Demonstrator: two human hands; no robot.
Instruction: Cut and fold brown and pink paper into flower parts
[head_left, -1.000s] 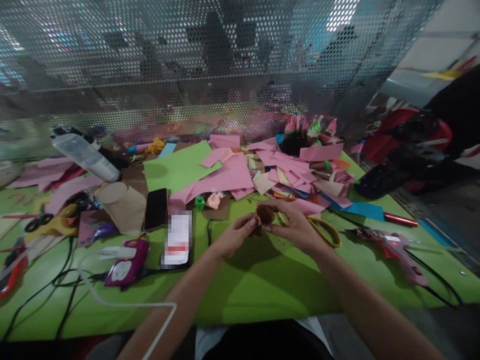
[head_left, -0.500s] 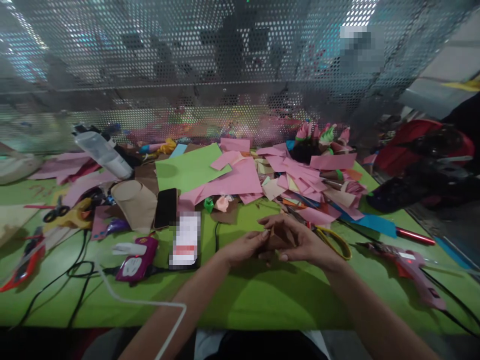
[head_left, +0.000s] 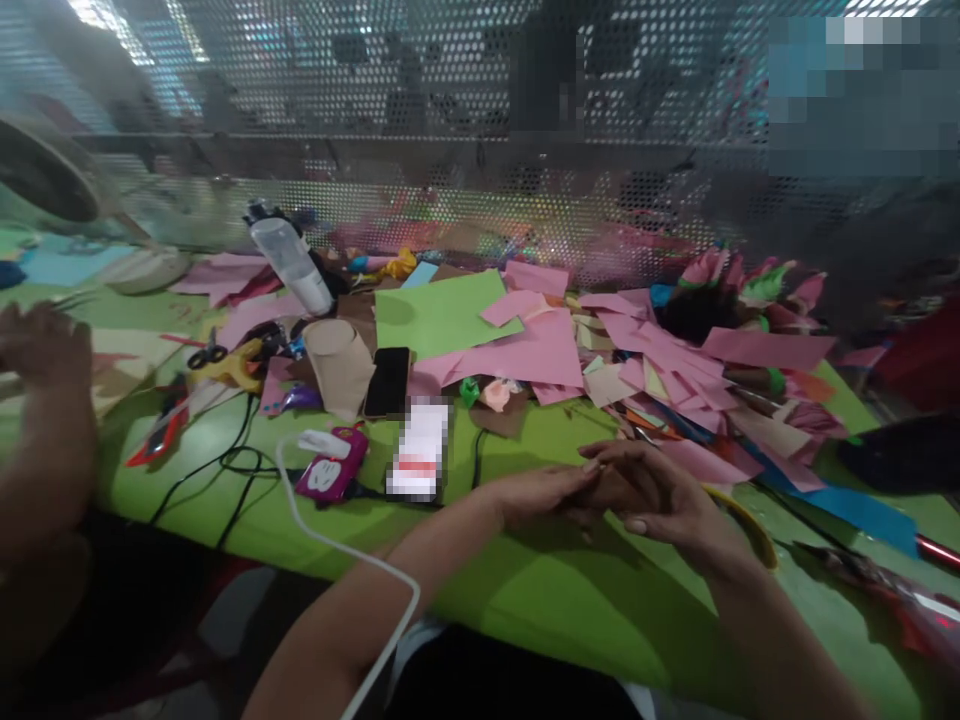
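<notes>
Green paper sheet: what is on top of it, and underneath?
On the green sheet, a pink strip overlaps the right side. Underneath, part of a larger pink sheet shows past the near edge; the rest is covered.

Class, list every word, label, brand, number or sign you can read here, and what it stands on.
None can be read.
Lit phone screen: pixelated.
Purple box: markings too blurred.
Red marks on the green table: too faint.
Clear bottle: any print too blurred.
</notes>
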